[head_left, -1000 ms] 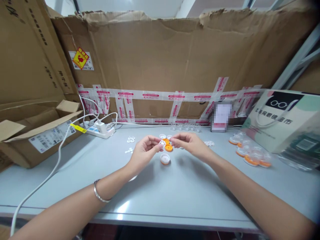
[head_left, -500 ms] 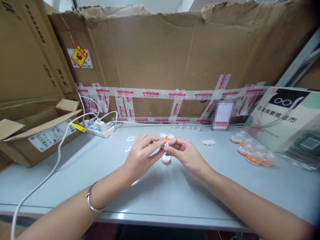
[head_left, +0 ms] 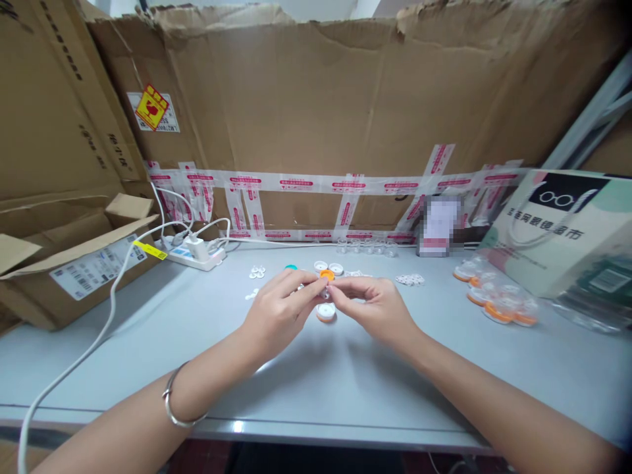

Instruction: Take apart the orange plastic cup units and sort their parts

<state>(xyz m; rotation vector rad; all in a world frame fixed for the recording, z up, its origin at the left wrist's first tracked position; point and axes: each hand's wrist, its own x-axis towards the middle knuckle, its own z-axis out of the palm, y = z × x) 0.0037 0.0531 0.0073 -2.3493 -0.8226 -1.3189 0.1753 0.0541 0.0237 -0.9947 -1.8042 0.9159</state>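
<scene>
My left hand (head_left: 282, 304) and my right hand (head_left: 371, 301) meet over the middle of the table, both with fingers pinched together. Between their fingertips is a small white plastic part (head_left: 324, 293), mostly covered by the fingers. Just below it on the table sits a round white cap with an orange base (head_left: 326, 312). Behind the fingertips lie an orange ring (head_left: 326, 274) and two white round caps (head_left: 336, 268). A teal piece (head_left: 291, 267) shows partly behind my left hand. Small white parts (head_left: 257, 271) lie left of that hand.
On the right stand clear-topped orange and white pieces (head_left: 498, 304) before a paper bag (head_left: 543, 230). White parts (head_left: 409, 280) and clear cups (head_left: 366, 247) lie farther back. A power strip (head_left: 197, 255), its cable and an open carton (head_left: 74, 263) are at left.
My right hand's fingers have straightened and sit closer together at the tips. The orange ring, the teal piece and white parts behind the hands show more. The view has shifted slightly.
</scene>
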